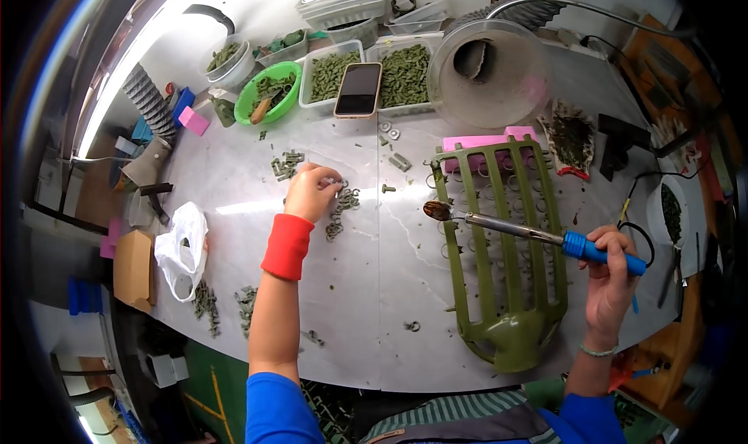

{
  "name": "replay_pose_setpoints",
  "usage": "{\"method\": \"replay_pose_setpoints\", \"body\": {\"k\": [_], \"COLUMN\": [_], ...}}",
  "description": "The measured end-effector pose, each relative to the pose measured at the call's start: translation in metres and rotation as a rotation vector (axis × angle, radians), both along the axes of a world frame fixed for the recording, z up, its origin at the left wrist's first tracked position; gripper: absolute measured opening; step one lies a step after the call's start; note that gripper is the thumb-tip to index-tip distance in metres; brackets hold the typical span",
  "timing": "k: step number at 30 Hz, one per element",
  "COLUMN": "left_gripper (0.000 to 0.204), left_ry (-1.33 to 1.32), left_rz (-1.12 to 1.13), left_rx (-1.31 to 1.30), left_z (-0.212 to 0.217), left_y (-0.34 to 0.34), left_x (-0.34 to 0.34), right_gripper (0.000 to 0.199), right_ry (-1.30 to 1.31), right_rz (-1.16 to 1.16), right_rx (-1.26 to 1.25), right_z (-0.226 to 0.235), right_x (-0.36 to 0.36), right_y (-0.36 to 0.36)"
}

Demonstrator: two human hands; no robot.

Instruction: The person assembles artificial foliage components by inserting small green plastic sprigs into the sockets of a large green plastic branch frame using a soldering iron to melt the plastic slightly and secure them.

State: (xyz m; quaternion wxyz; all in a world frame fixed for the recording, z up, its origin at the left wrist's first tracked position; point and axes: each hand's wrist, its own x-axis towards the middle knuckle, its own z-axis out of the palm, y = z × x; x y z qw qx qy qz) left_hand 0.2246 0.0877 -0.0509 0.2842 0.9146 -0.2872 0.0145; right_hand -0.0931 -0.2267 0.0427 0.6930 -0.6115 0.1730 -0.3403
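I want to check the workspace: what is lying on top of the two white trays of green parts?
A dark smartphone lies across the adjoining rims of the two white trays, screen up. The green parts directly beneath the phone are covered.

A smartphone lay across two clear trays of green parts at the far edge of my marble table. A green bowl stood left of them, a white plastic bag nearer me.

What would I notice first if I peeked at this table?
Probably the big green plastic rack lying at the right, with the right hand holding a blue-handled soldering iron over it. In the middle, the left hand, wearing a red wristband, picks at small metal rings.
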Motion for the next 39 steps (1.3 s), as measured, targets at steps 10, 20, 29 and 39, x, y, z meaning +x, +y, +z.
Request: {"method": "replay_pose_setpoints", "body": {"k": [10,20,29,39], "left_gripper": [0.017,0.016,0.014,0.017], "left_ry": [0.219,-0.335,-0.389,-0.066], "left_rz": [-0.070,-0.304,-0.300,-0.012], "left_rx": [-0.356,-0.358,-0.297,-0.608], "left_z": [0.042,0.052,0.044,0.039], "left_y": [-0.040,-0.112,-0.120,-0.059], "left_x": [-0.052,-0.078,-0.072,-0.041], "right_gripper": [0.018,0.019,0.017,0.016], "right_ry": [-0.036,-0.059,-0.059,-0.015], "right_rz": [0.013,0.019,0.038,-0.017], "right_rx": [-0.009,-0.055,-0.068,-0.017], "right_z": [-0.003,-0.015,-0.019,-0.009], "right_x": [0.001,0.016,0.029,-0.001], "right_y": [-0.002,-0.007,-0.004,-0.005]}}
